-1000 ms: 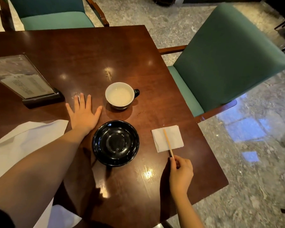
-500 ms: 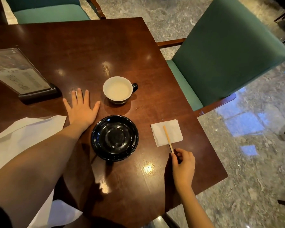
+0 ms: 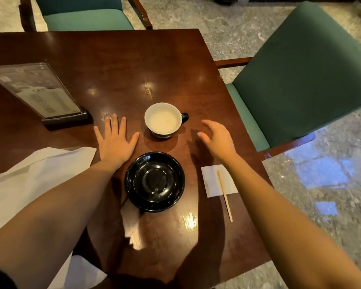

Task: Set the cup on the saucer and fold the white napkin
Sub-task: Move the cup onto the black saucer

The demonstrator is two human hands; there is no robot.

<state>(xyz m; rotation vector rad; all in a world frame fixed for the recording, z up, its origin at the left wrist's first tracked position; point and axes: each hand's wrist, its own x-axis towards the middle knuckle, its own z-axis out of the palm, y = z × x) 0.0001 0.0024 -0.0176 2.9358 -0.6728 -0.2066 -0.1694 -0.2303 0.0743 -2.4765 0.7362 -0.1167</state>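
The cup (image 3: 163,120) stands upright on the dark wooden table (image 3: 117,65), its pale interior facing up and its dark handle pointing to 3 o'clock. It is not on the saucer. The black saucer (image 3: 154,181) lies bare at 6 o'clock of the cup, near it but apart.

The left hand (image 3: 116,141) lies flat, palm down, on the table at 9 o'clock of the cup, fingers straight and spread, holding nothing. The thumb tip is just beside the cup without touching it.

The right hand (image 3: 216,138) hovers at 3 o'clock of the cup, near the handle, fingers curved and loosely parted, empty. Whether it touches the table cannot be told.

A small white napkin (image 3: 212,181) lies flat at 3 o'clock of the saucer, with a wooden stir stick (image 3: 224,195) across it, overhanging its near edge. A large white cloth (image 3: 29,180) lies at 9 o'clock of the saucer, under the left forearm. A menu stand (image 3: 40,90) sits at 10 o'clock of the cup. Green chairs (image 3: 300,76) stand at 12 and 3 o'clock of the table.
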